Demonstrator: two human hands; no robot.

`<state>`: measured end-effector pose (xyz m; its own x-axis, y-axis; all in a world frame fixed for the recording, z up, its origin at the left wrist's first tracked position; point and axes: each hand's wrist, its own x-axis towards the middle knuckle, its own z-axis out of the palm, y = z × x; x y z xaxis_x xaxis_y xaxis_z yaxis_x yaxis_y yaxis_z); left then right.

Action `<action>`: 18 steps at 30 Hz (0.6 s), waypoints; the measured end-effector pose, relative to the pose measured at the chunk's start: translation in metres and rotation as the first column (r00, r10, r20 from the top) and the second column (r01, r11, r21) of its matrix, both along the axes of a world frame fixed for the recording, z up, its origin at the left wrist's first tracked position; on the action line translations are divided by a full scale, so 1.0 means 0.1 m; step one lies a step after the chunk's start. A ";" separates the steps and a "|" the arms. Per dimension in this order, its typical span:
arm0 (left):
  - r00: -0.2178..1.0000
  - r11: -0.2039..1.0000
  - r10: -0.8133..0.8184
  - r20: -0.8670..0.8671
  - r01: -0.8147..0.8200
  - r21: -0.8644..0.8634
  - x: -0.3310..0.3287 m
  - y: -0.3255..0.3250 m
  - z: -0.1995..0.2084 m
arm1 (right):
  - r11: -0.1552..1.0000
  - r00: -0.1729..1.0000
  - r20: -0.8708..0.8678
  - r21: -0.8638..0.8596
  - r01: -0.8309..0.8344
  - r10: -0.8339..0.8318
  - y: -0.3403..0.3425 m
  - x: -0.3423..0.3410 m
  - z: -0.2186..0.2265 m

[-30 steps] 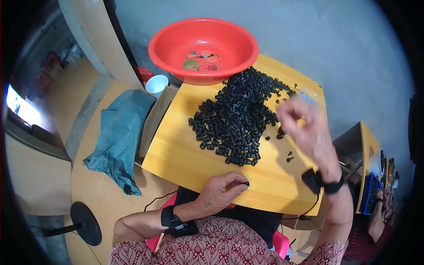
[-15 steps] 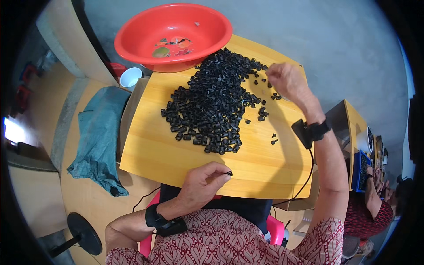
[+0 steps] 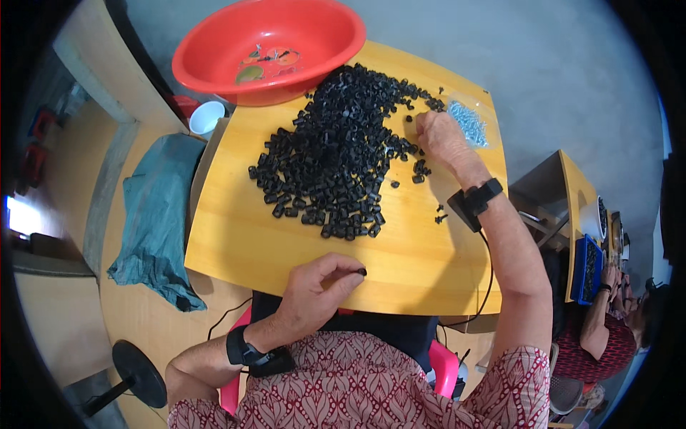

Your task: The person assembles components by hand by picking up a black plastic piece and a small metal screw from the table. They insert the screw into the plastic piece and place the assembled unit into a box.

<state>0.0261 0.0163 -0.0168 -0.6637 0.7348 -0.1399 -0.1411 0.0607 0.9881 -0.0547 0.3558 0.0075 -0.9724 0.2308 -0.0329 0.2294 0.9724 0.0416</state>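
Now, largest first:
Table: a yellow wooden table fills the middle of the view; both hands are over it.
Basin: a red basin sits at the far edge, well apart from both hands; what lies inside is too small to make out.
Pile: a heap of small black plastic parts spreads across the far half of the top, just left of the right hand and well beyond the left hand.
Right hand: the right hand reaches far forward, arm outstretched, knuckles up, fingers curled down at the pile's right edge; they are hidden beneath the hand, so whether they grip anything cannot be told.
Left hand: the left hand rests at the near edge, fingers bent, pinching one small black part between thumb and fingertips.
Screws: a bag of silvery screws lies just beyond the right hand.
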 end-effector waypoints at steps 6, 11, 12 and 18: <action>0.996 0.998 0.047 0.082 -0.051 0.046 -0.04 0.01 -0.05 | 0.975 0.944 -0.326 -0.191 -0.109 0.042 -0.29 0.31 0.24; 0.991 0.990 0.047 0.122 -0.063 0.129 -0.07 0.05 -0.02 | 0.797 0.909 -0.416 -0.561 -0.223 -0.038 -0.85 0.88 0.24; 0.992 0.989 0.041 0.120 -0.058 0.137 -0.07 0.06 -0.02 | 0.802 0.907 -0.419 -0.555 -0.221 -0.040 -0.84 0.93 0.21; 0.996 0.994 0.048 0.069 -0.054 0.091 -0.04 0.03 -0.02 | 0.732 0.877 -0.383 -0.679 -0.053 -0.292 -0.81 1.15 0.30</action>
<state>0.0216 0.0188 -0.0187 -0.6922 0.7120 -0.1178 -0.2074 -0.0399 0.9774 0.0598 0.2748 0.0371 -0.8804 0.4324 0.1949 0.1693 0.6703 -0.7225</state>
